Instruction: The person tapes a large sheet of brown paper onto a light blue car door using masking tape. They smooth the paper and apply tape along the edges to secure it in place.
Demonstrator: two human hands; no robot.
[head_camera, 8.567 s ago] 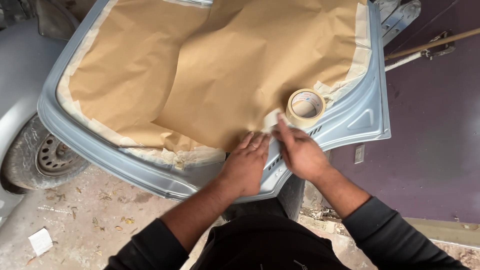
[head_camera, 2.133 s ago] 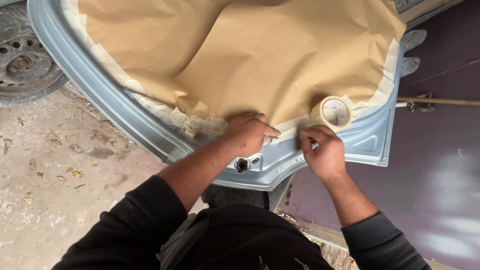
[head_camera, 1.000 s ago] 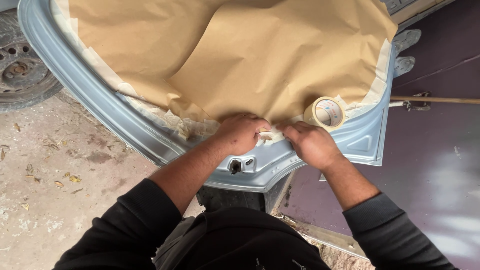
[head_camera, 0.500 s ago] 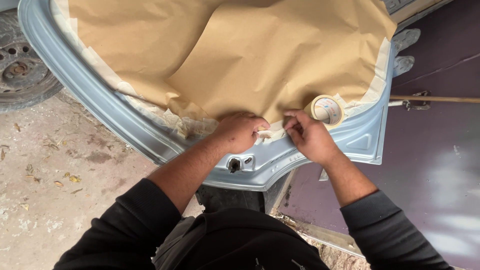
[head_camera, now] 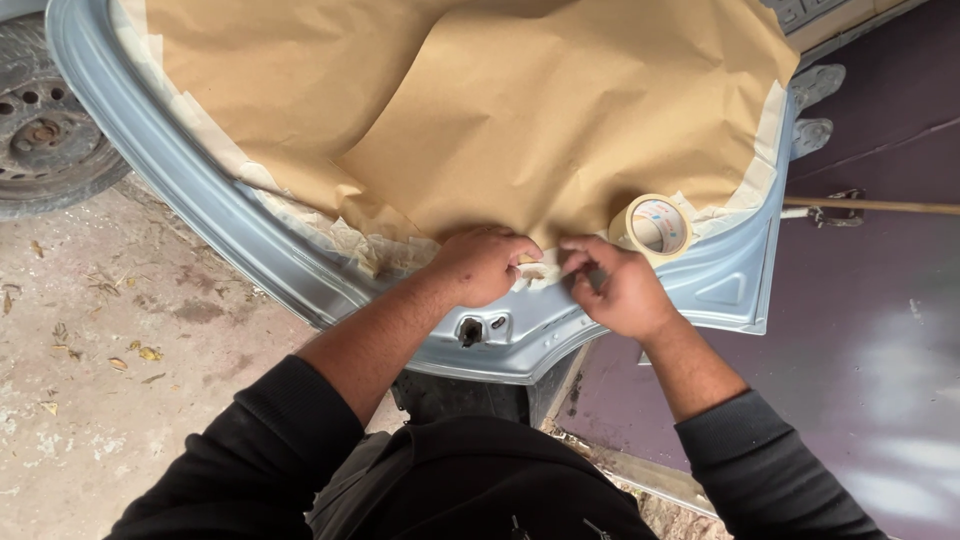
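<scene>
Concrete floor (head_camera: 90, 380) lies under a grey-blue car door (head_camera: 230, 240) covered in brown masking paper (head_camera: 480, 120). Both hands pinch pale tape at the paper's lower edge: left hand (head_camera: 478, 265), right hand (head_camera: 618, 290). Just beside the right hand sits a tape roll (head_camera: 654, 224).

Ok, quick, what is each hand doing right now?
Left hand: curled, pressing the masking tape at the brown paper edge.
Right hand: fingers pinched on the same tape strip.

Tape strip (head_camera: 540, 275) under both hands — mostly hidden.
</scene>
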